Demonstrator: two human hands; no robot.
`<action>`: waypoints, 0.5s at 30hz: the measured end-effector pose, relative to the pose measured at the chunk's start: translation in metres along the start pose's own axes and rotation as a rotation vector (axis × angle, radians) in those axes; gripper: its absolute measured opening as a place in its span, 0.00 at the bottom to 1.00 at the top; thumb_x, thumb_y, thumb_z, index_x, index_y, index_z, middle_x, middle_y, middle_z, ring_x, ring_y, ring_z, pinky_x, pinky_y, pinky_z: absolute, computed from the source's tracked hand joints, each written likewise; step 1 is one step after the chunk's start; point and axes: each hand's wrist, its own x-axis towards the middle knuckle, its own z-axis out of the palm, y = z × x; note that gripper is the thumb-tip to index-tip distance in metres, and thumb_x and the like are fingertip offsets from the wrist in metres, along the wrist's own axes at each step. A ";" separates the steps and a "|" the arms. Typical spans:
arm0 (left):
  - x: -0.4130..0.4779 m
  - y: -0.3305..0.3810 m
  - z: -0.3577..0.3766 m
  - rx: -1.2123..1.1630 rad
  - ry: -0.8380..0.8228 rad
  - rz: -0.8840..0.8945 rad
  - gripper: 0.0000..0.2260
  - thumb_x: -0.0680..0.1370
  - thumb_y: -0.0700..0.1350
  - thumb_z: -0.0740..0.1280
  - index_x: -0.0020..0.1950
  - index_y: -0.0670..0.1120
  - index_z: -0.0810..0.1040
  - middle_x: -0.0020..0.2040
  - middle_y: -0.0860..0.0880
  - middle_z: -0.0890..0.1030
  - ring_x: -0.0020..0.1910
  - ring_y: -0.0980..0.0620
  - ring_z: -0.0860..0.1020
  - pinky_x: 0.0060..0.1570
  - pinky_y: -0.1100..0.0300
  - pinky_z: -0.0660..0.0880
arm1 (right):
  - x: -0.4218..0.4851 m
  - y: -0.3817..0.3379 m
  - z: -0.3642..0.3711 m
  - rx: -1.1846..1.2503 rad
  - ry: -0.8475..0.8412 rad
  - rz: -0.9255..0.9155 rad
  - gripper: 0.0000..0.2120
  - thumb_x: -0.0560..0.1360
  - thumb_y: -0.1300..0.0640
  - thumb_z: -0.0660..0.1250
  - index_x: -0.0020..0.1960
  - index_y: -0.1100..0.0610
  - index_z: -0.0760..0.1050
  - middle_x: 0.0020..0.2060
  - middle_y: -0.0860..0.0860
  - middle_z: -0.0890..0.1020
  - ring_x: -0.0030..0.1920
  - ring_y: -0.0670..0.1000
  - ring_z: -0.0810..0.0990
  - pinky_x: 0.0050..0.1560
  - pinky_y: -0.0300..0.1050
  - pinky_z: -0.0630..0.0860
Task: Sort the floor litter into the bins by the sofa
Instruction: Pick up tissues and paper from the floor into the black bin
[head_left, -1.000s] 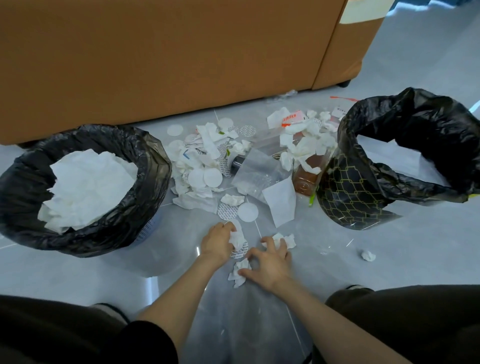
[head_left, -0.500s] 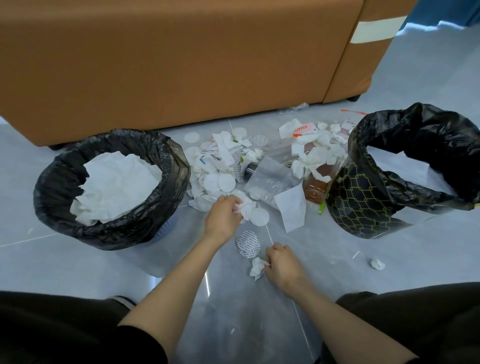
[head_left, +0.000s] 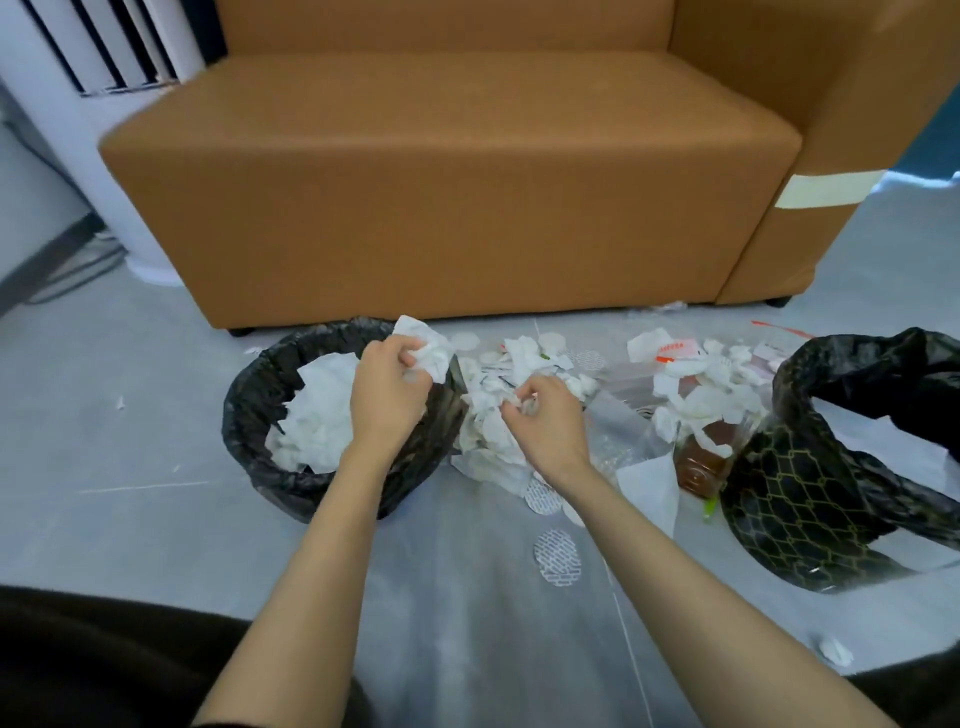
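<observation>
My left hand (head_left: 387, 387) grips a crumpled white tissue (head_left: 427, 349) above the right rim of the left bin (head_left: 249, 395), a black-bagged bin holding white tissues. My right hand (head_left: 545, 415) is curled over the litter pile (head_left: 498, 441) between the bins, pinching a small white scrap. The right bin (head_left: 810, 493), black-lined with a gold lattice pattern, stands at the right. White tissues, round pads and wrappers lie scattered on the grey floor.
A brown sofa (head_left: 457, 197) stands just behind the bins. A brown bottle (head_left: 706, 457) and clear plastic bag lie by the right bin. Round patterned pads (head_left: 556, 556) lie on the floor near me. A tissue scrap (head_left: 835, 650) lies lower right.
My left hand rose from the floor with tissues and moved left over the left bin. My right hand left the near scraps and moved up into the pile. The camera tilted up.
</observation>
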 end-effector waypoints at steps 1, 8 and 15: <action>0.001 -0.005 -0.008 0.004 0.017 -0.016 0.15 0.75 0.37 0.63 0.60 0.46 0.75 0.51 0.47 0.73 0.45 0.50 0.74 0.43 0.61 0.67 | 0.006 -0.013 0.002 0.002 -0.017 -0.045 0.07 0.73 0.58 0.67 0.39 0.54 0.69 0.44 0.48 0.74 0.52 0.50 0.75 0.43 0.38 0.61; 0.005 -0.047 -0.054 0.174 0.038 -0.159 0.17 0.72 0.37 0.67 0.60 0.48 0.76 0.54 0.46 0.75 0.52 0.46 0.75 0.43 0.55 0.73 | 0.033 -0.079 0.042 -0.017 -0.226 -0.208 0.04 0.75 0.56 0.67 0.43 0.53 0.72 0.51 0.52 0.77 0.47 0.48 0.72 0.42 0.37 0.64; 0.006 -0.062 -0.065 0.283 -0.019 -0.227 0.28 0.72 0.31 0.63 0.70 0.49 0.69 0.65 0.44 0.72 0.62 0.43 0.71 0.57 0.45 0.73 | 0.026 -0.084 0.064 0.103 -0.433 -0.152 0.32 0.71 0.66 0.69 0.71 0.51 0.65 0.71 0.50 0.66 0.70 0.53 0.66 0.63 0.51 0.72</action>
